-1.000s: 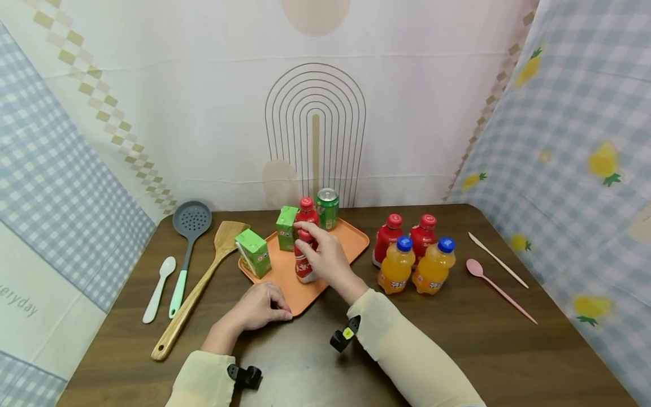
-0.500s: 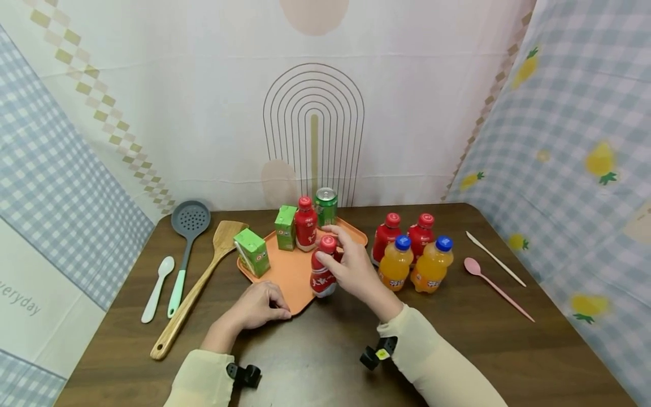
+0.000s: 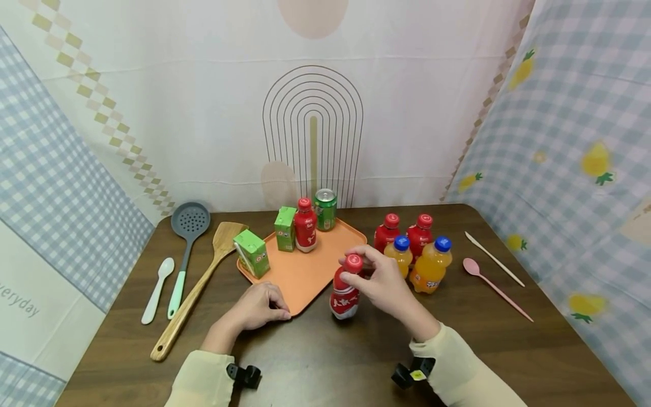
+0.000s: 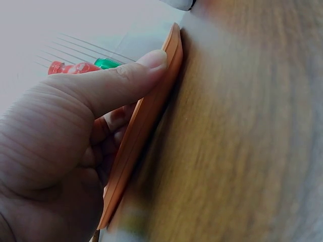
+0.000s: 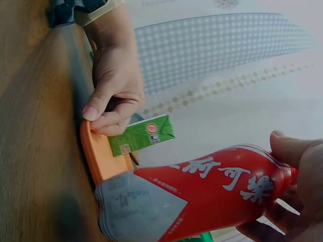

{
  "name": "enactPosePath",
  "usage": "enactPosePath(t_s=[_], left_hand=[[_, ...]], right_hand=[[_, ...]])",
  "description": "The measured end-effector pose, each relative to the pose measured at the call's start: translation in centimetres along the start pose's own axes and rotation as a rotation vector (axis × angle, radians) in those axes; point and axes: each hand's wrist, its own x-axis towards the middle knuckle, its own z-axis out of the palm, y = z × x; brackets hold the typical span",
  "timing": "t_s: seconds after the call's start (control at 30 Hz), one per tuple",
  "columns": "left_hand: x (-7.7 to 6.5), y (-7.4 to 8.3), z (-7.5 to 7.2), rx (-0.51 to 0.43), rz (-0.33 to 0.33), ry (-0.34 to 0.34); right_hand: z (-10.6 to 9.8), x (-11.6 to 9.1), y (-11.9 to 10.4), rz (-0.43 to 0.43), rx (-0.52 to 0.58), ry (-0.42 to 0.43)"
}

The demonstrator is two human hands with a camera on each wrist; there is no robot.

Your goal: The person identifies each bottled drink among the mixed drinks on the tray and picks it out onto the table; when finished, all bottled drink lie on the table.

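My right hand [image 3: 390, 285] grips a red soda bottle [image 3: 344, 298] around its neck, just below the cap. The bottle is upright, off the front right edge of an orange tray [image 3: 302, 274]; in the right wrist view its white lower part is close to the table. With thumb and fingers, my left hand [image 3: 259, 308] pinches the tray's near rim, as the left wrist view also shows around the tray edge [image 4: 144, 118]. Standing on the tray are two green drink cartons [image 3: 286, 229], another red bottle [image 3: 306, 226] and a green can [image 3: 325, 209].
To the right stand two red bottles [image 3: 420, 234] behind two orange juice bottles [image 3: 431, 265] with blue caps. A pink spoon [image 3: 473, 267] and a pale knife [image 3: 493, 258] lie beyond them. A wooden spatula [image 3: 195, 291], grey skimmer [image 3: 190, 221] and white spoon [image 3: 159, 291] lie left.
My right hand has carried the red bottle from the middle of the tray, rightward and toward me, past the tray's edge. The left hand stays at the tray rim.
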Motion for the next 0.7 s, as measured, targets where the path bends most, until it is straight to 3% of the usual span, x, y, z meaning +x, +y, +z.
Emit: enactPosePath(t_s=[0.33,0.6,0.7], left_hand=[[0.1,0.0,0.0,-0.007,0.016,-0.004],[0.1,-0.1,0.1,0.005,0.025,0.005],[0.1,-0.1,0.1,0.01,0.022,0.011]], right_hand=[[-4.3,-2.6,-0.1,0.009,0.099,-0.029],[-7.3,-4.1,0.4,-0.031,0.078,-0.037],[-8.0,-4.4,0.4,0.008,0.069,0.002]])
